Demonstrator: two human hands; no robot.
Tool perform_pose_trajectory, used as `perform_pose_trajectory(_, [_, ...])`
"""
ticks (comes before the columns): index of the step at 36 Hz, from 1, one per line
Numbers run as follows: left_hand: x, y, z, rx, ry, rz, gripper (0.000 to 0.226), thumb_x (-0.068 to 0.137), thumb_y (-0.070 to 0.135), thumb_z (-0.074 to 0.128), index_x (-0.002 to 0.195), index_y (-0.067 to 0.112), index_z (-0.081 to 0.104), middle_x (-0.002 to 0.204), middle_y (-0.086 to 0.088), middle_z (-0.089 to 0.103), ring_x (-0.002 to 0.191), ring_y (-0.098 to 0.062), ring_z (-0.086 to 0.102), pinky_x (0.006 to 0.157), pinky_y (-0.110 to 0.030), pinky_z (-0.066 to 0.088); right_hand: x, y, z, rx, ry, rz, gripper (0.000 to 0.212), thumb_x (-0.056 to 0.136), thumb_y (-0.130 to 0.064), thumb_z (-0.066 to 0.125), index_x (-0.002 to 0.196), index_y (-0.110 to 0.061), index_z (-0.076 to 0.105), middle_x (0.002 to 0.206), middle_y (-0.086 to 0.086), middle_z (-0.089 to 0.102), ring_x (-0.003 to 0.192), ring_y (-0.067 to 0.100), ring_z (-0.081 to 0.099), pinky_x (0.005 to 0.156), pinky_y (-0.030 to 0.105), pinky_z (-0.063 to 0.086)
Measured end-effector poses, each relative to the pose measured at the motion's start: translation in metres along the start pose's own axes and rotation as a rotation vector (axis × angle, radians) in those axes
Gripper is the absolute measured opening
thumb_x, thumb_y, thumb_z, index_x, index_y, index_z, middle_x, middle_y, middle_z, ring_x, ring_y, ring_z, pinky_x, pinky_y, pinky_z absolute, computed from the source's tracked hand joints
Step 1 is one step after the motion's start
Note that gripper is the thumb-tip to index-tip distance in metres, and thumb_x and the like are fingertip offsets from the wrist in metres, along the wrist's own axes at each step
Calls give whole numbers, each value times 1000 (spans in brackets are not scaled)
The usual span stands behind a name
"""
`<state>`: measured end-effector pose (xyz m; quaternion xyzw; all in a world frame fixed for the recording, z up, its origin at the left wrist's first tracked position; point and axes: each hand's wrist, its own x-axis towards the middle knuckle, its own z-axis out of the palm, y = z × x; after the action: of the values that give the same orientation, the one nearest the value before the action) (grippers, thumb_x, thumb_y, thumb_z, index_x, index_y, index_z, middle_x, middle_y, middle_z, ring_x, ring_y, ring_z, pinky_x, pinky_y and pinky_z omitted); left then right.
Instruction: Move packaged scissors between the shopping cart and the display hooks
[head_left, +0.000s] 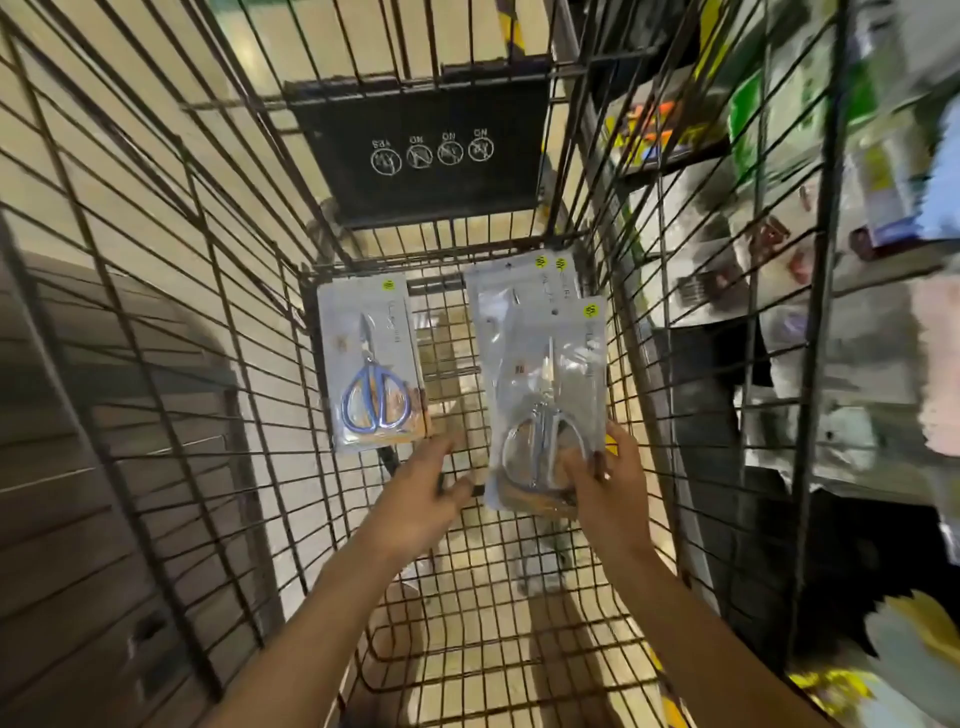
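Our right hand (610, 480) pinching the top scissors pack (550, 405) of a stack in the cart (467, 597), our left hand (431, 493) fingers released, blue-handled scissors pack (371, 364) lying apart

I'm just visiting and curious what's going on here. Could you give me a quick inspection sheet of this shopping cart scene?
Surface: wire floor of the shopping cart, tiled shop floor visible through it.
Job's things: blue-handled scissors pack lies flat at the cart's left; a stack of scissors packs lies at the right, with the top silver-handled pack in hand.
Clutter: nothing seen in the cart besides the packs.
Hands: right hand pinches the silver-handled pack's lower edge; left hand is open, reaching in, holding nothing.
Cables: nothing seen.
Surroundings: black child-seat flap with warning icons; blurred shop shelves at right.
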<state>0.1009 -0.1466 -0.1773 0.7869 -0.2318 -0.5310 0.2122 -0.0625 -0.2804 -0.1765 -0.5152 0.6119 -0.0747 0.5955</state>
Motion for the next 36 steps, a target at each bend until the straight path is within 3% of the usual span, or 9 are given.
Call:
perform_pose_trajectory(8, [-22,30,-10,-632,112,3,65,92,12,69,129,57,37,124,-16,64,73,-18,68,66,-31,59,-35,-22,5,221,-340,31,49,99,-12,59,134,-46,50,122,-2,72,107,21,72,79,43,63])
perform_pose_trajectory(10, [-25,34,-14,-670,156,1,72,91,7,70,131,55,34,127,-29,59,100,-44,62,89,-51,52,-39,-22,9,214,-385,54,51,99,-12,59,140,-41,48,119,1,73,105,22,73,73,36,62])
perform_pose_trajectory(12, [-26,29,-15,-719,187,-5,79,88,3,71,137,51,31,133,-17,63,120,-36,61,99,-42,50,-41,-21,14,196,-407,68,56,100,-12,58,147,-37,42,115,5,73,100,24,73,69,34,61])
perform_pose_trajectory(15, [-26,23,-18,-742,184,-4,84,88,-3,69,147,40,30,133,-2,66,118,-12,65,97,-22,53,-37,-14,18,176,-393,106,58,98,-13,63,148,-36,44,113,9,73,103,33,71,78,47,62])
perform_pose_trajectory(22, [-33,18,-32,-705,262,55,81,90,9,67,149,50,28,140,3,61,128,-20,60,106,-54,47,-9,-25,20,3,-229,58,46,91,-7,70,127,-34,59,117,-12,67,96,-7,66,89,25,54])
perform_pose_trajectory(25, [-35,17,-41,-684,308,53,84,93,-6,57,154,38,21,141,3,58,118,-5,64,91,-30,58,15,-34,26,-47,-148,38,56,89,-7,73,138,-25,52,114,-22,59,99,-10,61,83,13,51])
perform_pose_trajectory(28, [-36,17,-53,-602,324,29,86,96,-4,56,157,40,14,142,14,52,109,15,60,84,-10,52,45,-35,37,-159,-71,-44,67,86,-25,76,145,-26,43,139,-4,50,132,14,47,110,41,45])
perform_pose_trajectory(31, [-33,12,-62,-448,354,35,86,97,11,60,154,52,9,147,9,52,122,-5,59,103,-36,49,75,-33,51,-410,28,-94,83,83,-34,78,151,-23,33,153,6,37,143,27,35,116,52,36])
perform_pose_trajectory(36, [-27,6,-67,-497,338,84,84,97,9,59,154,50,14,147,13,52,128,-8,57,106,-49,49,109,-16,72,-587,108,-162,95,72,-32,86,147,-26,29,151,6,39,141,30,39,110,53,43])
